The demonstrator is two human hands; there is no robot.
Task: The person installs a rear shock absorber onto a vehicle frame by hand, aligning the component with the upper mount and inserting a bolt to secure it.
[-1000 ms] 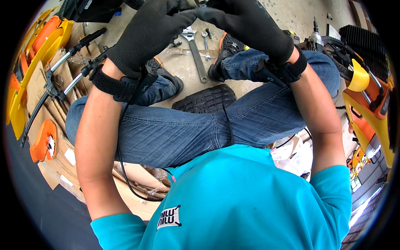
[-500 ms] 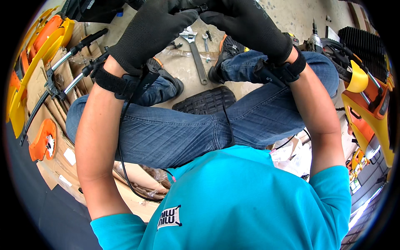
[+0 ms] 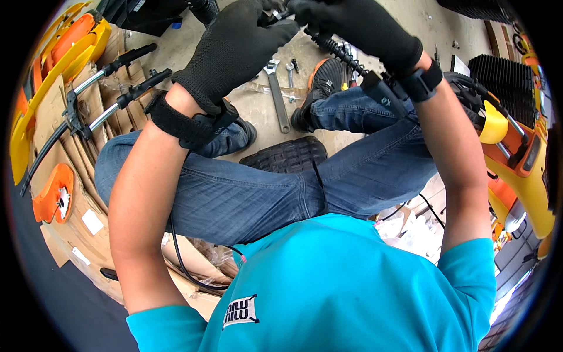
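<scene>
Both hands wear black gloves and are raised at the top of the view. My left hand and my right hand meet around a small metal end piece, fingers curled on it. A black ribbed cable runs from under my right hand down to a black sleeve by my right wrist strap. What exactly sits between the fingertips is hidden by the gloves. Below the hands, my crossed legs in blue jeans rest on the floor.
Two wrenches lie on the concrete floor near my black shoe. A black rubber mat lies under my knees. A handlebar with black grips lies on cardboard at left, beside orange and yellow panels. A yellow-orange machine stands at right.
Both hands have shifted a little to the right and stayed together. The ribbed cable below my right hand now shows more, as does the shoe beneath it.
</scene>
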